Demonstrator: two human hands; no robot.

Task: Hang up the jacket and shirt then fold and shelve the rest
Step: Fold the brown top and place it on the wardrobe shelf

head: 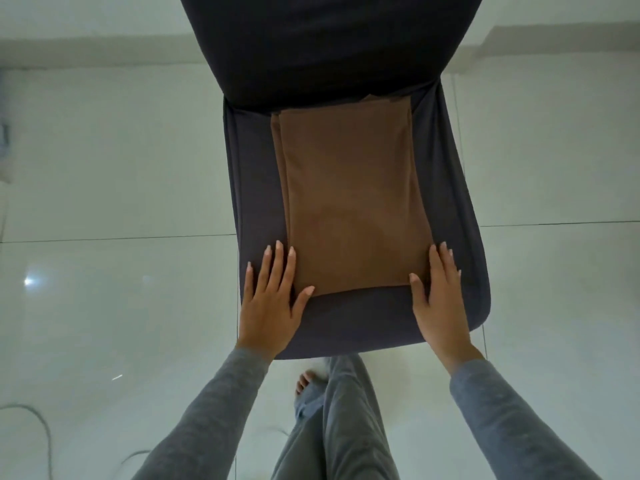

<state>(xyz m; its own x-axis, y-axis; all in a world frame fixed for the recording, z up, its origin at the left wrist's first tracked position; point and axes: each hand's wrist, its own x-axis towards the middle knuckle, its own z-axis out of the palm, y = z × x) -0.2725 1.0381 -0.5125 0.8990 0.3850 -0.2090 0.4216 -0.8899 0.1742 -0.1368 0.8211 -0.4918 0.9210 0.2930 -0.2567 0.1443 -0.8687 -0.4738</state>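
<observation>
While the brown garment [353, 202] lay folded into a long rectangle on the dark chair seat [256, 188], its far end close under the chair back [322, 46], the 2 hands were spread flat at its near end. The left hand [273, 299] rested on the seat just beside the garment's left edge, fingers straight, thumb touching the near left corner. The right hand [438, 299] lay likewise along the right edge, thumb on the near right corner. Neither hand clasped anything, and they were apart, with the garment's width between them. Judging by this, the folding step was in hand: the piece looked narrowed lengthwise but not yet short enough for a shelf. The next move probably called for pinching the 2 near corners and carrying them toward the far end, keeping the layered left edge aligned so the layers would not slip.
</observation>
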